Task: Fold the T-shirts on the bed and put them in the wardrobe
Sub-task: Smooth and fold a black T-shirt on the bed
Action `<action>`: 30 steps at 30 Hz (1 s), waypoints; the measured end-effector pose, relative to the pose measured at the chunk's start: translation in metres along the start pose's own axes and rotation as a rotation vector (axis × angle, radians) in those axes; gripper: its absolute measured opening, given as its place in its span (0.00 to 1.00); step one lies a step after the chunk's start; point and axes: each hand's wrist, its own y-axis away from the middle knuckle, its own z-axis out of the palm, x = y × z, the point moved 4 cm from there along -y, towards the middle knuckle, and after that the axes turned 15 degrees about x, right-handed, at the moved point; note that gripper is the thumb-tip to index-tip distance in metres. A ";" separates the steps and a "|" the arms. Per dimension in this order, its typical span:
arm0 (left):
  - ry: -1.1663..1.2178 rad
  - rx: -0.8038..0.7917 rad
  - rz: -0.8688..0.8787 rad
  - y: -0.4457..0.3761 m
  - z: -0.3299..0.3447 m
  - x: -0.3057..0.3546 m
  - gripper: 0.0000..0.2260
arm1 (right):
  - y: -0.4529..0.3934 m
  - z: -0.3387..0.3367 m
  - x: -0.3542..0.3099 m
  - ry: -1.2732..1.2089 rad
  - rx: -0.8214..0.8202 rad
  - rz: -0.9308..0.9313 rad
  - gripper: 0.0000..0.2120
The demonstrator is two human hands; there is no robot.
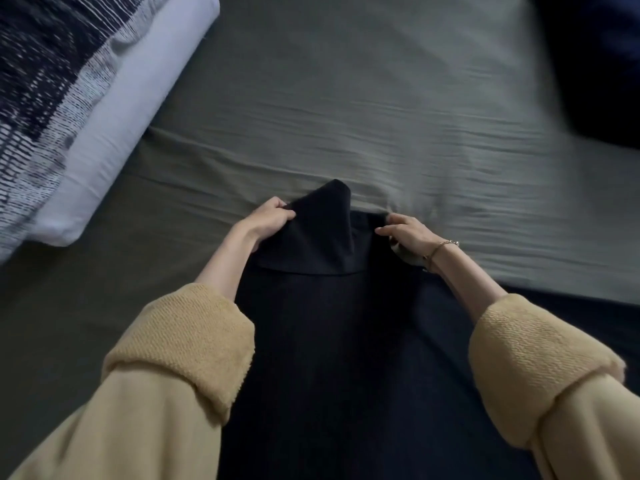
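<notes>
No readable text

Nothing in this view is showing any letters, numbers, labels or brand marks; the fabrics are plain or only patterned, and part of the picture is blurring.

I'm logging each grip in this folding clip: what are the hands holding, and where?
Both hold the dark T-shirt at its far edge: left hand grips the raised left corner, right hand pinches the right corner.

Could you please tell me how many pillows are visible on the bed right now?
1: a white pillow at the upper left, partly under a patterned duvet. Others may lie outside the view.
</notes>
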 end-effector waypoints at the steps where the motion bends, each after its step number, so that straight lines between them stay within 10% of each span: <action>1: -0.005 -0.017 -0.007 0.003 0.001 0.004 0.08 | 0.000 0.001 0.001 0.009 0.005 0.003 0.13; 8: 0.033 0.018 -0.049 -0.005 0.008 0.009 0.11 | -0.009 -0.001 0.010 -0.011 0.014 0.009 0.02; 30: -0.391 0.533 0.146 0.024 0.022 0.008 0.16 | -0.009 -0.001 0.026 0.074 0.101 -0.069 0.10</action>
